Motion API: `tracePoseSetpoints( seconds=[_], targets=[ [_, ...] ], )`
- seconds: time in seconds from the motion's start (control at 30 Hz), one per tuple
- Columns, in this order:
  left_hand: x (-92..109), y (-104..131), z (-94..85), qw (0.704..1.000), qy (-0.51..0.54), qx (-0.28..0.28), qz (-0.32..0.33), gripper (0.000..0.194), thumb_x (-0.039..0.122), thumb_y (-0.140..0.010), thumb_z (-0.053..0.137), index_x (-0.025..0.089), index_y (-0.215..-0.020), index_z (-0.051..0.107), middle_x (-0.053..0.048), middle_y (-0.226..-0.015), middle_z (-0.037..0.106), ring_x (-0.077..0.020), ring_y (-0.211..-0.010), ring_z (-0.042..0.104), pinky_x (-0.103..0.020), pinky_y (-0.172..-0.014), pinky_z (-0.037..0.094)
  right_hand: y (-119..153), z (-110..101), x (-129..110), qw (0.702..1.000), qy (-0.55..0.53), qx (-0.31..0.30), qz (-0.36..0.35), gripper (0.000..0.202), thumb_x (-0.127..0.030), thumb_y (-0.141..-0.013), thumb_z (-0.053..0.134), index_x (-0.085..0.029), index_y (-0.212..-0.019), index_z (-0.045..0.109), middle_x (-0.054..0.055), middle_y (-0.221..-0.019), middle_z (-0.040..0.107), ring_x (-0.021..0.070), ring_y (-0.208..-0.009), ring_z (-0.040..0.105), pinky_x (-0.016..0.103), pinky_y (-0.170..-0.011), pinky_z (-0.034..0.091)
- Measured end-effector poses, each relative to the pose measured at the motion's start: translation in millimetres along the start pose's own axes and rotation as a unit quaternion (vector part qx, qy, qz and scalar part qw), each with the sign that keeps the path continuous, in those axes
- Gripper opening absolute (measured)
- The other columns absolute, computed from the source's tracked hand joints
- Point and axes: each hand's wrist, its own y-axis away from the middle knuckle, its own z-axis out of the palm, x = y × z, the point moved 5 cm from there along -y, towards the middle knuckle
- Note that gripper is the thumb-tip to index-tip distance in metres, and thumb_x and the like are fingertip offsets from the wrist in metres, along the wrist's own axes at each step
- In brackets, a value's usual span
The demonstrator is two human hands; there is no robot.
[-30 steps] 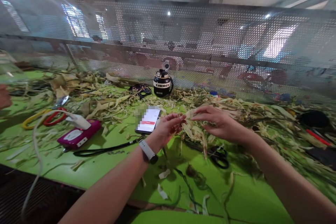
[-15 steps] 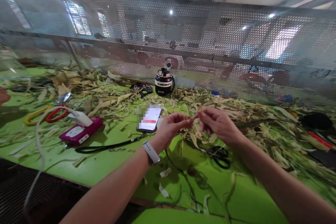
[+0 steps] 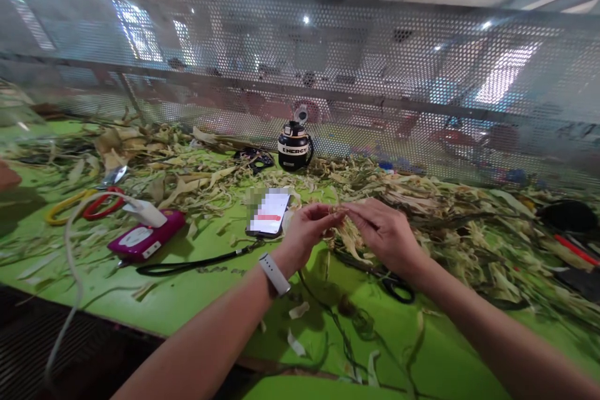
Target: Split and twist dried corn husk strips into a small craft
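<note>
My left hand (image 3: 309, 231), with a pale band on its wrist, pinches a small piece of dried husk (image 3: 335, 209). My right hand (image 3: 387, 237) meets it from the right, thumb and fingers pressed together at the same piece. What exactly the right fingertips grip is partly hidden, but the husk runs up to them. Under the hands lie pale husk strips (image 3: 354, 244) on the green table. Black-handled scissors (image 3: 399, 290) rest below my right hand, partly covered by it. A lit phone (image 3: 269, 212) lies just left of my left hand.
A black bottle (image 3: 294, 150) with its lid up stands at the back before a perforated metal screen (image 3: 375, 94). A magenta power bank (image 3: 145, 237) with a white plug and cable sits left, near yellow-and-red-handled scissors (image 3: 103, 203). Husk heaps (image 3: 469, 231) spread right. Another person's hand (image 3: 8, 176) shows far left.
My right hand has turned and moved slightly left, closing the gap so its fingertips now meet my left fingertips. The left hand has barely moved.
</note>
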Motion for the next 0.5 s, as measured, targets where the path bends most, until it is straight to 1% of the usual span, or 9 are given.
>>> tracePoseSetpoints(
  seconds=[0.1, 0.23, 0.33, 0.4, 0.5],
  targets=[
    [-0.7, -0.9, 0.2, 1.0, 0.009, 0.001, -0.006, 0.03, 0.028, -0.051, 0.082, 0.013, -0.07, 0.064, -0.001, -0.064, 0.063, -0.0083, -0.058, 0.056, -0.019, -0.052, 0.038, 3.5, 2.1, 1.9, 0.999, 0.046, 0.01, 0.001, 0.027, -0.024, -0.09, 0.043, -0.019, -0.109, 0.062, 0.007, -0.095, 0.067, 0.0166, -0.084, 0.062, 0.027, -0.075, 0.048],
    [-3.5, -3.4, -1.3, 0.999, 0.029, 0.01, -0.016, 0.031, 0.025, -0.049, 0.083, 0.013, -0.07, 0.063, -0.001, -0.064, 0.064, -0.0089, -0.058, 0.057, -0.019, -0.051, 0.036, 6.0, 4.9, -0.6, 0.989, 0.137, -0.033, -0.039, 0.03, -0.024, -0.09, 0.042, -0.018, -0.114, 0.06, 0.008, -0.087, 0.064, 0.0159, -0.077, 0.06, 0.024, -0.066, 0.047],
    [-4.6, -5.2, -2.7, 0.999, 0.04, 0.008, -0.015, 0.031, 0.024, -0.049, 0.082, 0.013, -0.071, 0.063, -0.001, -0.066, 0.065, -0.0092, -0.06, 0.058, -0.019, -0.052, 0.037, 5.5, 4.0, 0.8, 0.979, 0.189, -0.058, -0.042, 0.032, -0.022, -0.09, 0.041, -0.018, -0.116, 0.059, 0.008, -0.084, 0.061, 0.0161, -0.076, 0.058, 0.023, -0.062, 0.045],
    [-4.2, -5.4, -2.6, 0.999, 0.037, -0.004, -0.011, 0.029, 0.024, -0.052, 0.081, 0.013, -0.073, 0.064, -0.002, -0.068, 0.065, -0.009, -0.06, 0.058, -0.02, -0.053, 0.037, 4.4, 2.7, 1.4, 0.975, 0.209, -0.066, -0.038, 0.031, -0.023, -0.091, 0.04, -0.018, -0.115, 0.059, 0.008, -0.084, 0.059, 0.0161, -0.077, 0.056, 0.023, -0.061, 0.044],
    [-3.0, -4.3, -1.4, 1.0, 0.019, -0.018, -0.006, 0.027, 0.025, -0.055, 0.08, 0.013, -0.074, 0.065, -0.002, -0.07, 0.066, -0.0081, -0.059, 0.057, -0.02, -0.054, 0.038, 3.2, 1.9, -0.4, 0.968, 0.234, -0.075, -0.041, 0.028, -0.022, -0.091, 0.04, -0.018, -0.108, 0.061, 0.007, -0.081, 0.057, 0.0156, -0.074, 0.053, 0.023, -0.06, 0.041]
  ],
)
